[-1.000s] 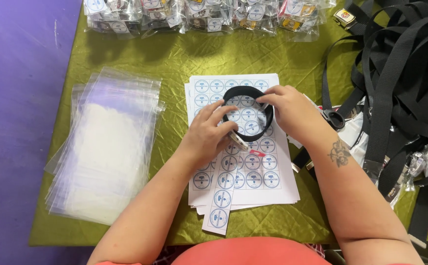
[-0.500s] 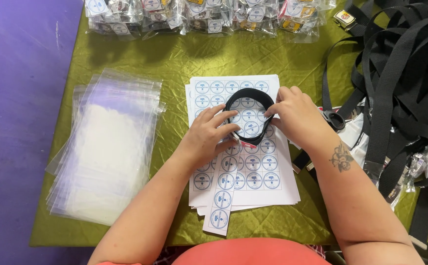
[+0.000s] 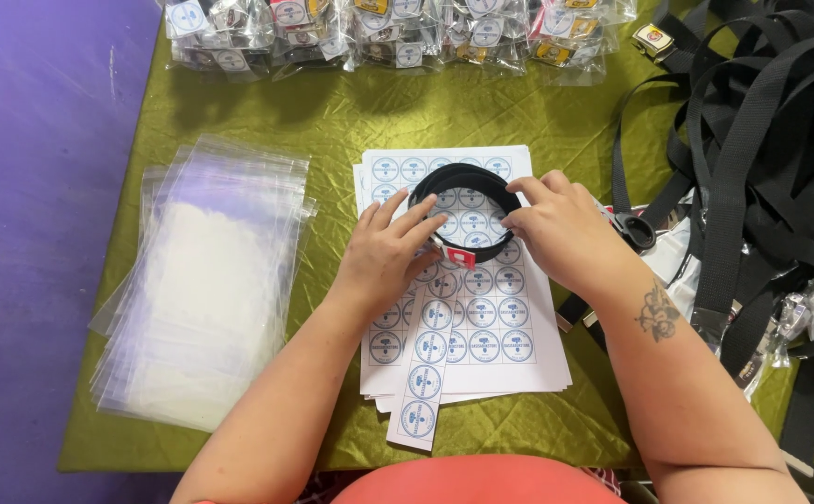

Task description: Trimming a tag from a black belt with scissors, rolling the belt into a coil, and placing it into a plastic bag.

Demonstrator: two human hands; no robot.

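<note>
I see both hands on one coiled black belt (image 3: 464,211), which lies on the sticker sheets (image 3: 468,317) in the middle of the worktop (image 3: 332,131). The left hand (image 3: 386,257) pins the coil near its red buckle, and the right hand (image 3: 561,229) pinches its right side, so each grip is closed on it. I judge this belt rolled but not bagged: empty bags (image 3: 203,280) wait left, packed bags (image 3: 398,28) lie at the far edge, and many loose belts (image 3: 762,159) remain right.

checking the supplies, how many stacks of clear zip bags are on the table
1. The stack of clear zip bags lies fanned out on the green tablecloth, left of the sticker sheets. The exact number of bags in it cannot be told.
</note>
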